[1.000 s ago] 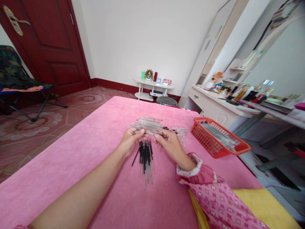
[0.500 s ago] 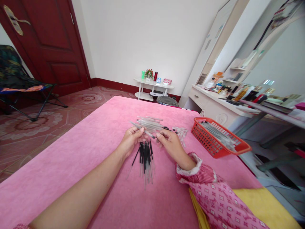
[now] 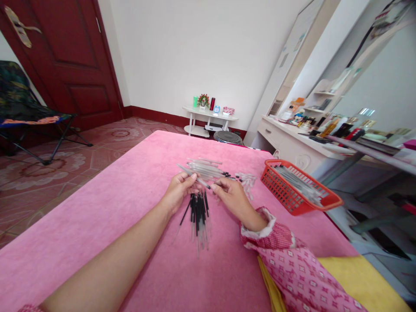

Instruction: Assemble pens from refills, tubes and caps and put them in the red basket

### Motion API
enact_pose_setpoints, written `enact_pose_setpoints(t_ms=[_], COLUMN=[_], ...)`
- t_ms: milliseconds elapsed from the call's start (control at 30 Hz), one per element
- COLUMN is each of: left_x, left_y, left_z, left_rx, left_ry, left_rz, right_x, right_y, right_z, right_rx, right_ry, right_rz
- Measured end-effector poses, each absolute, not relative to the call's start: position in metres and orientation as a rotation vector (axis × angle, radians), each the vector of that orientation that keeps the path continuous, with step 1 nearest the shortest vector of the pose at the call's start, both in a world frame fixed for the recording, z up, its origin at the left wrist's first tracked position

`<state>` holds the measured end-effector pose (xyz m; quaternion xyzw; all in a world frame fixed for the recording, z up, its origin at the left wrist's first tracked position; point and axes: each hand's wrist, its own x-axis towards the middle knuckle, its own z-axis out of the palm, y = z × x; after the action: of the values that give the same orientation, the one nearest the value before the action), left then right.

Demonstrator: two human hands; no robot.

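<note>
My left hand [image 3: 182,187] is closed around a slim translucent pen [image 3: 202,182], which slants down to the right and ends in a dark tip. At that dark end the thumb and fingers of my right hand [image 3: 230,193] are pinched together; the exact contact is too small to make out. Just beyond my hands lie several clear pen barrels [image 3: 208,167] in a loose row. Below them, nearer to me, a bundle of ink refills [image 3: 198,212] with black upper parts and clear lower ends is fanned out.
Small black plugs [image 3: 227,174] and a heap of clear pen caps [image 3: 248,182] lie right of the barrels. A red-orange basket [image 3: 279,195] at the right holds more grey pens [image 3: 299,184]. Pink cloth [image 3: 113,208] covers the table; yellow fabric [image 3: 364,277] is at the lower right.
My right fingers have shifted very slightly at the pen's dark end. My left hand and the pen keep nearly the same place.
</note>
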<state>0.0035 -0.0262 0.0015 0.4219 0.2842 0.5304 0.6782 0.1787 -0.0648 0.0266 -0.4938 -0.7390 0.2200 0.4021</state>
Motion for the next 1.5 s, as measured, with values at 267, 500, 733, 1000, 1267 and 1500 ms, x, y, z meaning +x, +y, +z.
enact_pose_setpoints(t_ms=[267,500,733,1000,1267,1500], left_x=[0.0038,0.0032,0.0034,0.0030,0.0040,0.0033], left_y=[-0.0274,-0.0260,-0.0262,-0.0257,-0.0274,-0.0254], left_z=[0.0026,0.0000,-0.0010,-0.0027,0.0001,-0.0029], left_rx=[0.938,0.969,0.971,0.989,1.005,1.022], left_ry=[0.652,0.648,0.651,0.657,0.666,0.661], left_rz=[1.197,1.188,1.183,1.189,1.185,1.179], right_x=[0.1765,0.1762,0.1764,0.1764,0.1777,0.1786], right_y=[-0.0658,-0.0671,-0.0674,-0.0670,-0.0669,-0.0659], right_z=[0.0248,0.0256,0.0253,0.0244,0.0256,0.0217], right_rx=[-1.255,-1.246,-1.247,-1.255,-1.262,-1.260], right_ry=[-1.918,-1.938,-1.949,-1.917,-1.937,-1.877], right_rz=[0.612,0.609,0.628,0.592,0.621,0.549])
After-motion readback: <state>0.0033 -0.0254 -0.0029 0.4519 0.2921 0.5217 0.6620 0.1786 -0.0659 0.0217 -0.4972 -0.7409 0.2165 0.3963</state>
